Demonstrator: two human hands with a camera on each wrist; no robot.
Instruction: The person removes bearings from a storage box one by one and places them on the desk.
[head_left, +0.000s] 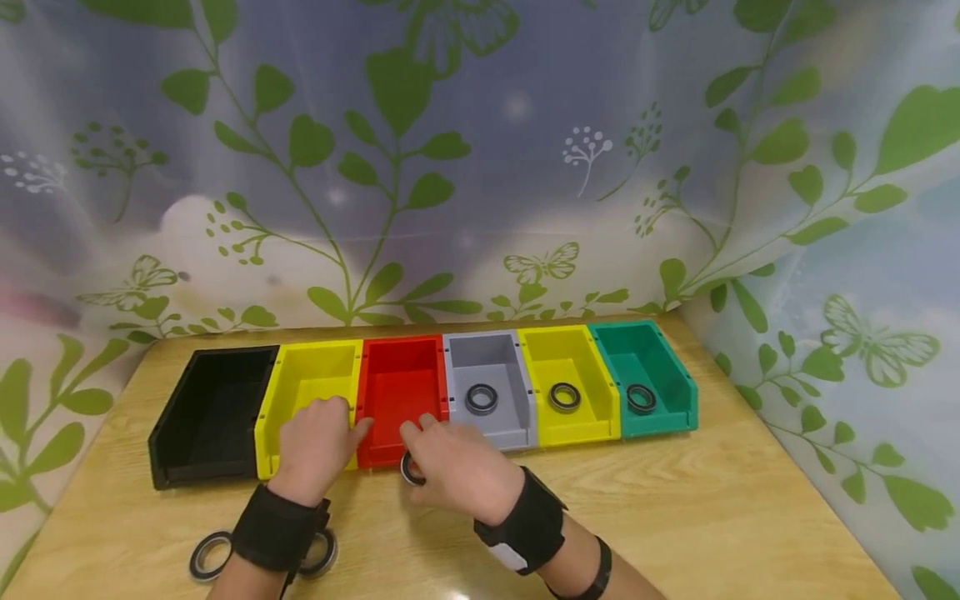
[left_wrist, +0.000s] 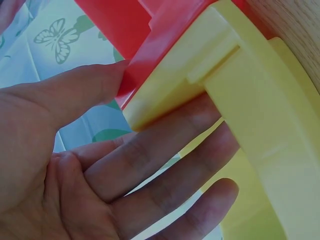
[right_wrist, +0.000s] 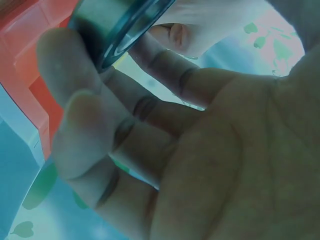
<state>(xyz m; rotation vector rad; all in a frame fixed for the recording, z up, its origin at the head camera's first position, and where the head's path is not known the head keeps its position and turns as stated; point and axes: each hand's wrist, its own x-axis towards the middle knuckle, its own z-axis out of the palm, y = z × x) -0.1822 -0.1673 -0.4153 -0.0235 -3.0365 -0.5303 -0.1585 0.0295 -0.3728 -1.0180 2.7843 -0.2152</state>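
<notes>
With the right hand (head_left: 461, 468), pinches a dark-rimmed bearing (head_left: 405, 472) beside the front lip of the red bin (head_left: 401, 396); with the left hand (head_left: 315, 442), near but apart, reaches over the left yellow bin (head_left: 318, 360), with fingers loose and nearly straight and thumb against the red bin's edge. Hides much of the pinched bearing under the right hand in the head view, and loses its top beyond the right wrist frame. Cannot tell touching from near-touching between bearing and lip. Partly covers a first loose bearing (head_left: 196, 560) and a second loose bearing (head_left: 332, 554) with the left wristband (head_left: 273, 529). Has a pale wooden bench (head_left: 675, 508) beneath and, behind, a cloth (head_left: 465, 192) printed with green leaves and butterflies. Has a black bin (head_left: 221, 408) at the row's left end, and past the red a grey bin (head_left: 483, 354), a right yellow bin (head_left: 558, 354) and a green bin (head_left: 633, 350). Tips the dark-rimmed bearing up, with the hole's axis slanting from upper left to lower right in the right wrist view.
</notes>
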